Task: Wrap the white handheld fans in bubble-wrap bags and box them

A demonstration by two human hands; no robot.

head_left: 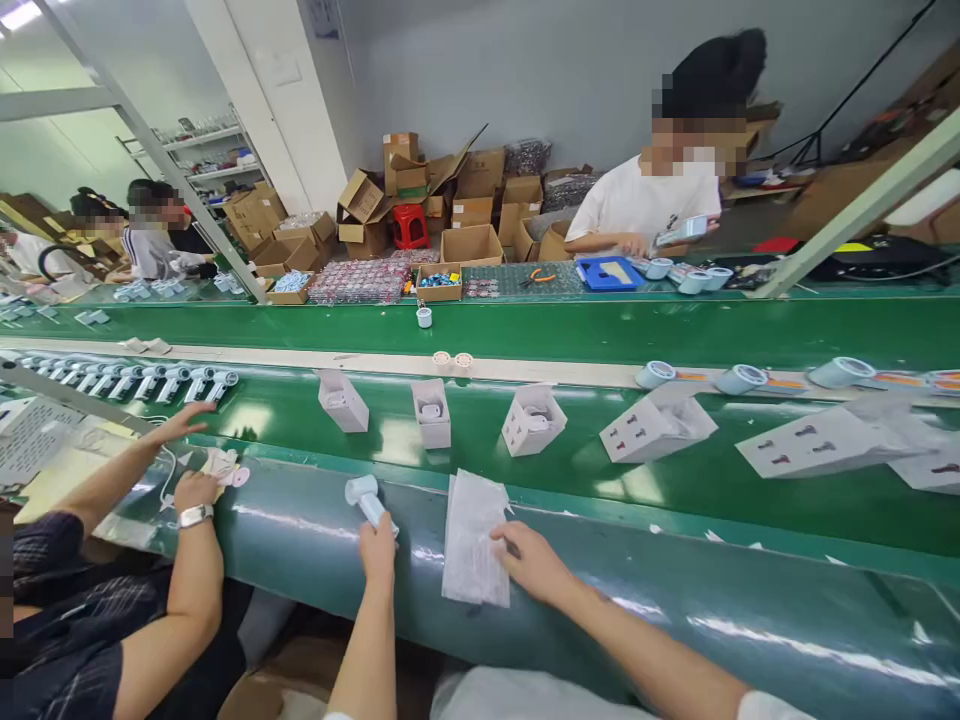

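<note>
My left hand (377, 553) is closed around the handle of a light-blue hair dryer (364, 490), its round head pointing away from me above the bench. To its right, a thin stack of white translucent bags (472, 550) lies flat on the bench. My right hand (534, 562) has curled fingers at the right edge of those bags, with the fingertips pinching the top one. Beyond both hands, open white boxes (433, 425) stand in a row on the green conveyor belt (480, 455); white items show inside several of them.
On my left a co-worker's hands (196, 492) handle small pieces by the belt. Several light-blue dryers (150, 380) line the belt at far left. Across it, another person (652, 200) holds a light-blue part. Two cream round parts (453, 360) rest on the middle ledge. Cartons (472, 245) are piled behind.
</note>
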